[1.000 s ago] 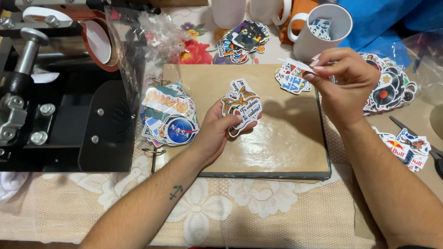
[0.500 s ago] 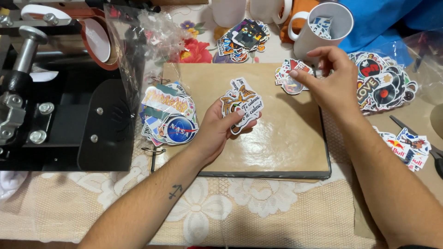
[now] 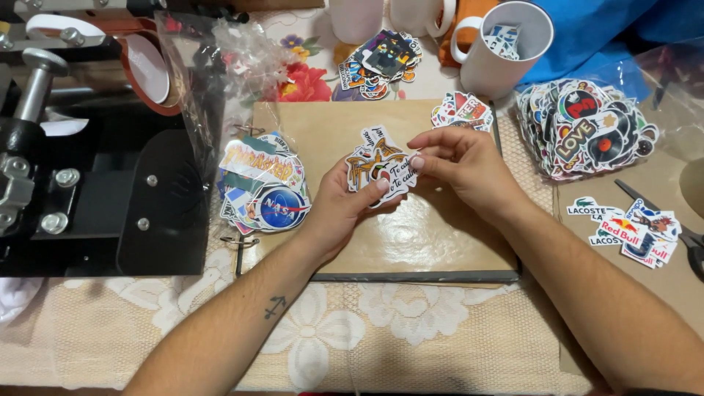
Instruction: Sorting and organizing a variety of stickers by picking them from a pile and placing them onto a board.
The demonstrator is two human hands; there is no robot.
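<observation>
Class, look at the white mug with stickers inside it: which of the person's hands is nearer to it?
Right. The right hand lies just below and left of the white mug, over the board. The left hand sits farther left and lower, holding a small stack of stickers.

Head-worn camera looks steeply down over a cluttered worktable.

The single view sits close above the person's forearms, which enter from the lower edge and meet at frame centre over a tan board (image 3: 411, 235). A black press machine (image 3: 95, 198) fills the left side; a white mug (image 3: 506, 51) marks the table's far edge at the top. No second view overlaps it.
</observation>
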